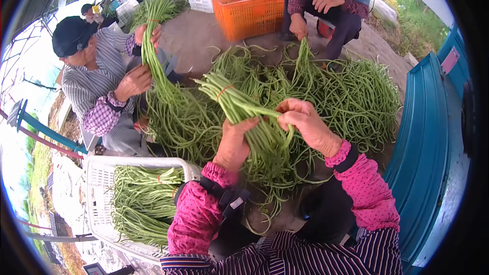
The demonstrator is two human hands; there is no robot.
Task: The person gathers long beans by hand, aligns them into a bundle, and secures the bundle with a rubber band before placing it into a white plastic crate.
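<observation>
My left hand is wrapped round a bundle of long green beans. A red rubber band circles the bundle near its upper end. At the bundle's right side, my right hand pinches a bean or a few strands that run out from it; the exact number is hard to make out. Below and behind both hands spreads a large heap of loose long beans on the ground. The lower end of my bundle hangs over that heap and blends into it.
To the left, a white crate holds banded bean bundles. A co-worker at left grips another banded bundle; a second person opposite pulls beans from the heap. An orange crate stands behind, and blue metal panels rise at right.
</observation>
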